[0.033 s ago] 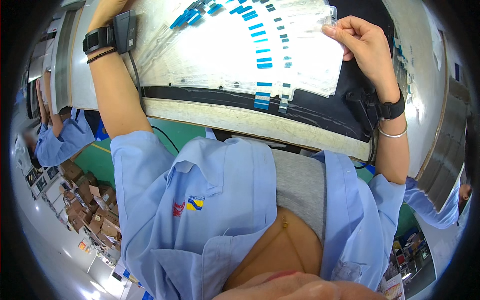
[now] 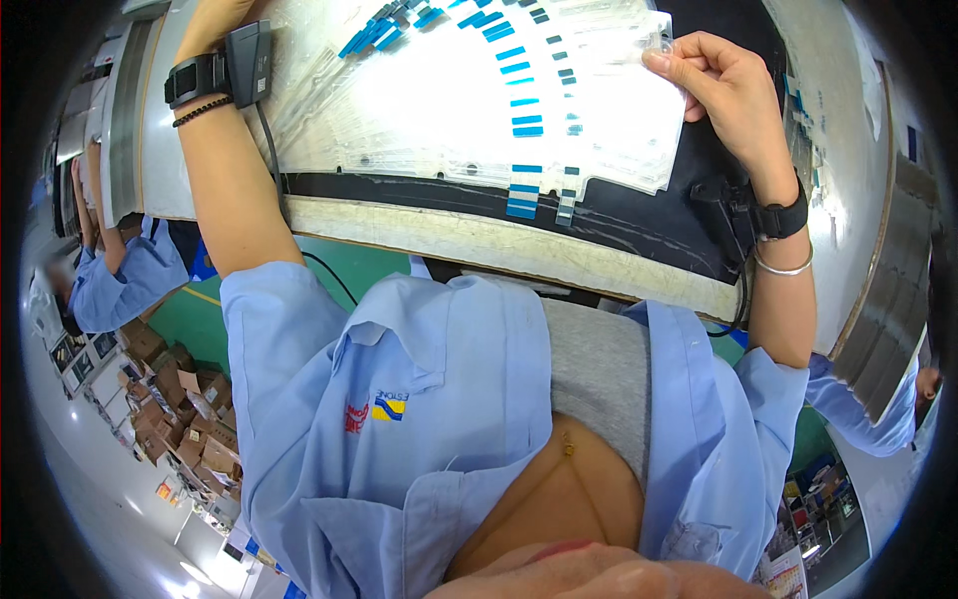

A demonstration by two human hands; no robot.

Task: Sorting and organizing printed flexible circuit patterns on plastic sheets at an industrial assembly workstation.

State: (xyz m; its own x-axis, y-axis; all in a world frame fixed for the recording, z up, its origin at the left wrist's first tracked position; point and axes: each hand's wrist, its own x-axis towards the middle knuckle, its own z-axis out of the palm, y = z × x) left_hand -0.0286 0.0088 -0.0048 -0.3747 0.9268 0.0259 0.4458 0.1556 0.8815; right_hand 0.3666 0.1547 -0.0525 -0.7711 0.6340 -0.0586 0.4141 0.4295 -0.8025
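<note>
A fan of overlapping clear plastic sheets (image 2: 429, 110) is spread over the black mat (image 2: 639, 225) on the bench. Blue tabs (image 2: 527, 131) and smaller dark tabs (image 2: 569, 80) form curved rows across the fan. My right hand (image 2: 726, 88) pinches the fan's right edge between thumb and bent fingers. At the upper left, my left hand (image 2: 218, 12) lies beside the fan's far left side, mostly cut off by the picture's top edge, so its fingers do not show. Black devices with cables are strapped to both wrists.
The pale bench edge (image 2: 479, 232) runs between me and the mat. Grey stacked sheets (image 2: 888, 270) are at the far right. On the left, a co-worker's blue sleeve (image 2: 130, 280) shows beside another bench, and cardboard boxes (image 2: 190, 419) are piled on the floor.
</note>
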